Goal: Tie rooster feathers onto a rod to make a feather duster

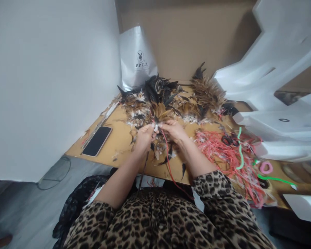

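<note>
Between my two hands, above the table's near part, is a small bunch of brown feathers (159,112) with a whitish fluffy base. My left hand (145,134) pinches this base from the left, fingers closed. From the right, my right hand (174,129) closes thumb and finger on the same bunch near its base. A red cord (168,160) hangs from the bunch toward my lap. Loose brown and black feathers (159,147) lie under and around my hands. The fingertips partly hide the base, so how the cord joins it cannot be made out.
Piles of black feathers (158,90) and brown feathers (207,93) lie behind my hands. A white bag (137,58) stands at the back. A phone (97,141) rests at left. Tangled red cords (217,152), a green strip (274,178) and a pink ring (266,167) lie at right.
</note>
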A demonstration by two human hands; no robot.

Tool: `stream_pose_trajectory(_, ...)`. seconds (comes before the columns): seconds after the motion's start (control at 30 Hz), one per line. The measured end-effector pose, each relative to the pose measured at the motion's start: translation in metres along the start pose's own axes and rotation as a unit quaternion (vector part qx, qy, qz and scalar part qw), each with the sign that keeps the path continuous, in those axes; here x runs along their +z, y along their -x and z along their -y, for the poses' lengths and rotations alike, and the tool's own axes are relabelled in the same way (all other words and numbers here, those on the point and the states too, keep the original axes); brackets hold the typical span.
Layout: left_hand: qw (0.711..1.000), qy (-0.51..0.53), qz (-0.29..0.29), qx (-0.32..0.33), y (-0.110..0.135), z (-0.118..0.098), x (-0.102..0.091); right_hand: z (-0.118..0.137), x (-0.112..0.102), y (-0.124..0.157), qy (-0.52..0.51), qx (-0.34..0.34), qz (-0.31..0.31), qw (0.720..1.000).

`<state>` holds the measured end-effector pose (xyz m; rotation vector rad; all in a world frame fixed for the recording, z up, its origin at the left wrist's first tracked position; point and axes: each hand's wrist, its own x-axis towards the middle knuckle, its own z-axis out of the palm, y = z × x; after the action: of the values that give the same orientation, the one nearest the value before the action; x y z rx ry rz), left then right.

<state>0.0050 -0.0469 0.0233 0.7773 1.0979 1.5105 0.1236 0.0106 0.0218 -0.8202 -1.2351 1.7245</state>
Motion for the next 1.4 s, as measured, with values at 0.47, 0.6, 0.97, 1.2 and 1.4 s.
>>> stream_pose_trajectory(0.47,0.997,-0.032,0.038,0.050,0.005,0.006,0.004,-0.004,0.000,-0.001,0.025,-0.028,-0.009,0.999)
stream_pose_trajectory(0.6,0.996,-0.050,0.031,0.064,0.005,0.004,0.000,-0.005,0.006,-0.001,-0.008,-0.055,-0.071,0.996)
stream_pose_trajectory(0.97,0.991,-0.085,-0.003,0.101,0.002,-0.015,-0.015,-0.001,0.020,0.013,0.073,-0.036,-0.012,0.997)
stream_pose_trajectory(1.2,0.946,-0.245,0.018,0.210,0.002,-0.016,-0.026,0.003,0.028,0.031,0.420,-0.260,-0.025,0.869)
stream_pose_trajectory(1.4,0.859,-0.430,0.081,0.267,0.001,-0.024,-0.048,0.037,0.034,0.045,0.623,-0.275,0.073,0.729)
